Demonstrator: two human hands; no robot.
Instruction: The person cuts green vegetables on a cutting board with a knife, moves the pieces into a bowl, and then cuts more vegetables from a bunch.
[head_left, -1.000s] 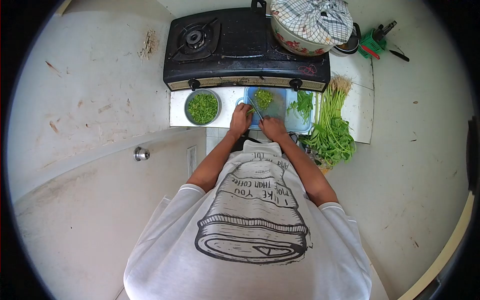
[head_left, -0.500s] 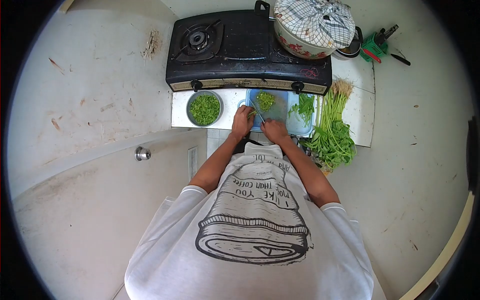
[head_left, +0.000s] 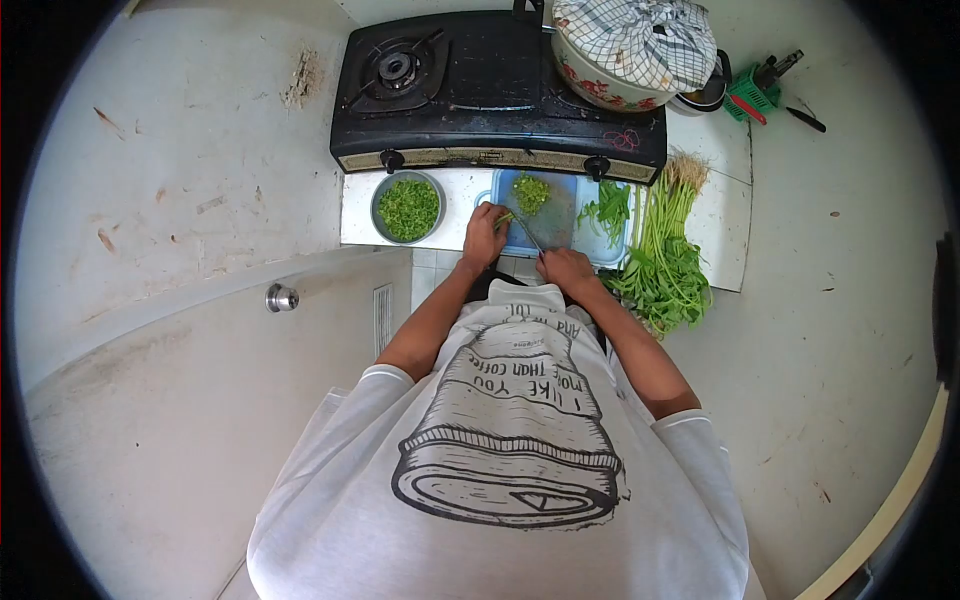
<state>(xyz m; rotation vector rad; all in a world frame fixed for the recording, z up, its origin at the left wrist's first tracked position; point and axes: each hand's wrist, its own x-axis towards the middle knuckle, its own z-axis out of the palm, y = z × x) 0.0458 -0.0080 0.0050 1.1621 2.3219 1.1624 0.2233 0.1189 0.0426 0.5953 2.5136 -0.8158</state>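
Observation:
My left hand is closed on green stalks at the left edge of a blue cutting board. The handle of a knife is in my right hand, near the board's front edge. Its blade slants up and left, the tip close to the stalks. A small heap of chopped greens lies at the back of the board, and loose leaves rest on its right side. Left of the board stands a grey bowl full of finely chopped greens.
Behind the board is a black gas stove with a cloth-covered flowered pot. A bundle of leafy stalks hangs over the counter's front at the right. A green basket with utensils stands at the back right.
My right hand has moved slightly right and toward me with the knife, whose blade now slants more. My left hand still holds the stalks. The view has shifted slightly.

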